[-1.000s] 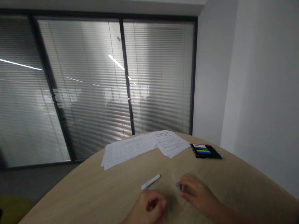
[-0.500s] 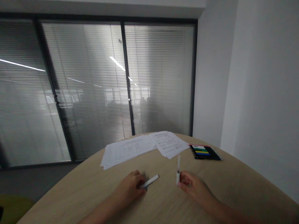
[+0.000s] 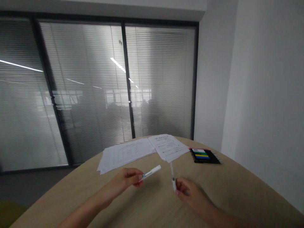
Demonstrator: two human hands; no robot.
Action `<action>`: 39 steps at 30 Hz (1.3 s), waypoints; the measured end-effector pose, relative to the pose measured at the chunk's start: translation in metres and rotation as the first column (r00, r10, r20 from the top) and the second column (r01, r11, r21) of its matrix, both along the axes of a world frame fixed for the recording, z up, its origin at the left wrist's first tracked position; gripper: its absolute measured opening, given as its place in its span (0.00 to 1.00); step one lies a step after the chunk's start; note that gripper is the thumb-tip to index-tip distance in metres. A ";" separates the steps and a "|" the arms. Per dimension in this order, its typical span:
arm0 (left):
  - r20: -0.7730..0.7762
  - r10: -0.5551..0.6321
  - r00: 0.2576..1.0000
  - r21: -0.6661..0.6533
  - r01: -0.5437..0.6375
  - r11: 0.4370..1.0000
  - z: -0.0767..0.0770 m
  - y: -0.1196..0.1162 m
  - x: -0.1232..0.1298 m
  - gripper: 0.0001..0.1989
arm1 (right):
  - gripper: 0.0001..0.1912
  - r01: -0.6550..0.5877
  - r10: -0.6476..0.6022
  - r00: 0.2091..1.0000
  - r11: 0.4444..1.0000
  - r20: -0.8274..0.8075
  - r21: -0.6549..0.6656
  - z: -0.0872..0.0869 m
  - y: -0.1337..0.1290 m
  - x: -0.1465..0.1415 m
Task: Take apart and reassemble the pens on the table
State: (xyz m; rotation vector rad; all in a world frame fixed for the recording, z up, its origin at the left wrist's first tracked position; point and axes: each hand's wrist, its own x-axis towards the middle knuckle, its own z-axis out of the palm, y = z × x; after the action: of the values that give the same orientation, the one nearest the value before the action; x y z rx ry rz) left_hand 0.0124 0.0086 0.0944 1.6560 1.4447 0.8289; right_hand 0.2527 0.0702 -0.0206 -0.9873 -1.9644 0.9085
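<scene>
My left hand (image 3: 130, 178) pinches one end of a white pen barrel (image 3: 153, 171), raised above the table and pointing up to the right. A thin dark line runs along the barrel, and something blue shows by the fingertips. My right hand (image 3: 186, 189) grips a short white pen part (image 3: 174, 185) between thumb and fingers. From a dark ring on top of that part, a thin translucent tube (image 3: 172, 169) sticks up, tilted slightly left. The two pieces are apart, with a small gap between them. Fine details of both are too blurred to tell.
Printed sheets (image 3: 128, 153) lie at the table's far left, beside another printed page (image 3: 167, 148). A black pen case (image 3: 206, 156) with several coloured strips or pens is right of them. The round wooden table (image 3: 147, 205) faces a glass partition with blinds (image 3: 161, 79).
My left hand has lifted the pen barrel off the table, up and slightly left. My right hand has shifted a little left, and its pen part now leans left rather than standing upright.
</scene>
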 end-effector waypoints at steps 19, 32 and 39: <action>-0.015 0.101 0.995 0.142 -0.097 0.985 0.025 -0.007 -0.010 0.15 | 0.07 -0.092 0.056 0.980 0.978 0.192 0.185 0.019 -0.019 0.001; -0.041 0.033 0.999 0.139 -0.027 0.990 0.023 -0.008 -0.003 0.13 | 0.07 -0.119 0.074 0.965 0.978 0.252 0.169 0.020 -0.019 0.000; -0.073 0.076 0.994 0.177 -0.062 0.982 0.026 -0.009 -0.007 0.15 | 0.07 -0.114 0.074 0.975 0.976 0.209 0.188 0.017 -0.017 0.002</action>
State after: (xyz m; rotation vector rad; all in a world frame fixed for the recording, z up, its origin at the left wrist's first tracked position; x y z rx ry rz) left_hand 0.0056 -0.0009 0.1203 1.7951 1.5281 0.9625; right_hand 0.2543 0.0529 -0.0033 -0.9046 -2.2398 0.6673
